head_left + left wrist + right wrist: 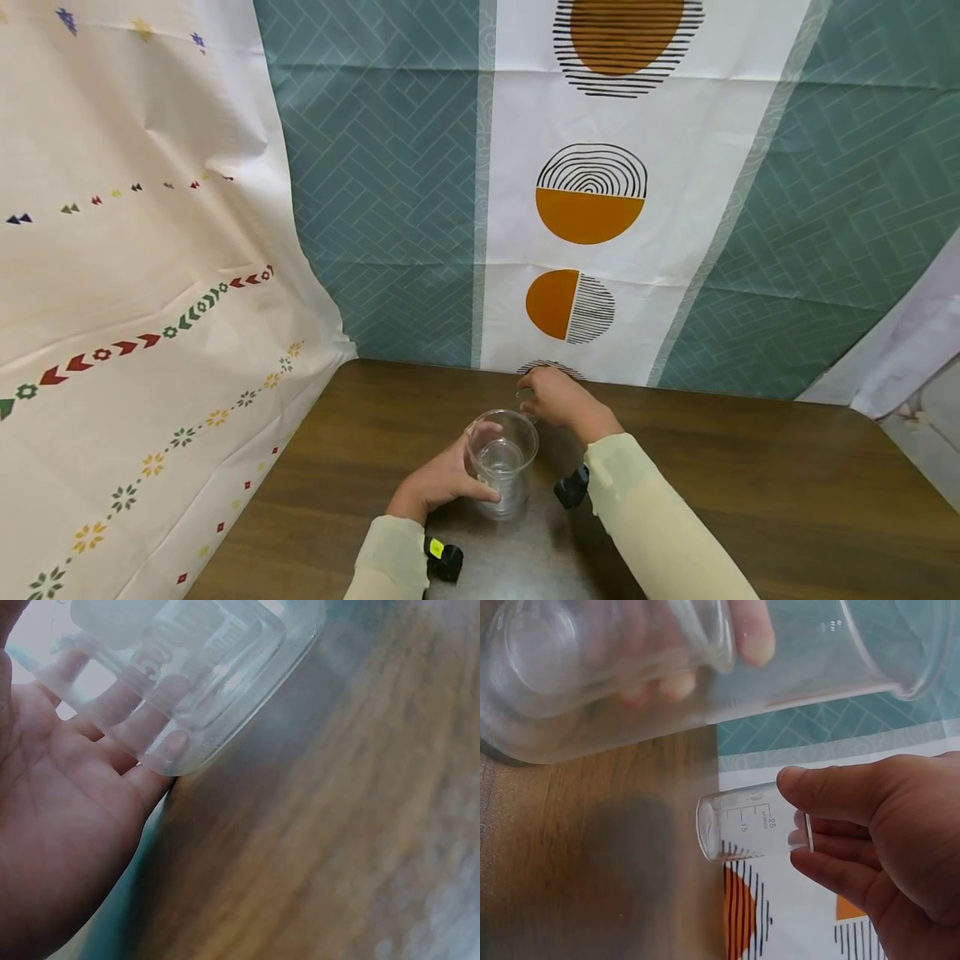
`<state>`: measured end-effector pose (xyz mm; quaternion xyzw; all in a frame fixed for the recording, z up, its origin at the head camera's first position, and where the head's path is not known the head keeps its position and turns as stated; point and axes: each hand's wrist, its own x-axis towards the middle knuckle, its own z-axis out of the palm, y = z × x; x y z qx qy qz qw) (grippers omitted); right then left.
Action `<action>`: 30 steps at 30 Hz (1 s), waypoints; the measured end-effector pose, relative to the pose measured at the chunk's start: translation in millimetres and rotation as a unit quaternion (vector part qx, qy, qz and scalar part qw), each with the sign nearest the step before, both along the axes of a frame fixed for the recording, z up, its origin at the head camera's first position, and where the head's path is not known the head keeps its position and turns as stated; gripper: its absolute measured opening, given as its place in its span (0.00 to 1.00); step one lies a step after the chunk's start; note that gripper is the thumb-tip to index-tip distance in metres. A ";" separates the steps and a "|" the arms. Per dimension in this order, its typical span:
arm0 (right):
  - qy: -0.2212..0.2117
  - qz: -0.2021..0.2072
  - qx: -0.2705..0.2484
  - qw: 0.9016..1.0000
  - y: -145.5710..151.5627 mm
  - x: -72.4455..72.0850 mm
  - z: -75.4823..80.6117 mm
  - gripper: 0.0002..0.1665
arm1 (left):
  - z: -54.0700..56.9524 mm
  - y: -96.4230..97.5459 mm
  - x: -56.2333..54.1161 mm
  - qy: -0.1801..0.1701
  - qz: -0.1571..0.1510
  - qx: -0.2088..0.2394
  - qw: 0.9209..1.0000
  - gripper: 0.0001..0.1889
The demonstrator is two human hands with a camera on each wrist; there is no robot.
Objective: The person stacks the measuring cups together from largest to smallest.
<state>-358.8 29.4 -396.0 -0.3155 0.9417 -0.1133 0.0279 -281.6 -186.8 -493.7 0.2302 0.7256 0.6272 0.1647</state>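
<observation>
In the head view a large clear beaker (512,487) stands upright at the front middle of the table. My left hand (448,477) grips it from the left, thumb on the near side and fingers round the far side. Markings reading 500 ml show through its wall in the left wrist view. A smaller glass beaker (649,667) sits nested inside the large one. Just beyond and to the right, my right hand (562,402) pinches a small graduated beaker (742,821) near its rim, between thumb and fingers. Its base hangs above the table, apart from the large beaker.
The brown wooden table (750,483) extends to both sides. Behind it hangs a teal and white patterned cloth (390,208), and a cream printed cloth (150,292) drapes along the left. Black wrist cameras (573,487) sit close to the table.
</observation>
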 end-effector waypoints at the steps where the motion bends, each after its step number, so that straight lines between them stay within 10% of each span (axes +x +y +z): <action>1: -0.002 -0.002 -0.002 1.000 0.0 0.8 0.7 0.21 | -0.3 0.1 0.2 0.000 0.000 0.000 1.000 0.47; 30: 0.057 0.017 0.000 0.998 2.4 21.1 28.4 0.19 | -1.4 -0.1 0.6 -0.005 -0.009 0.009 1.000 0.50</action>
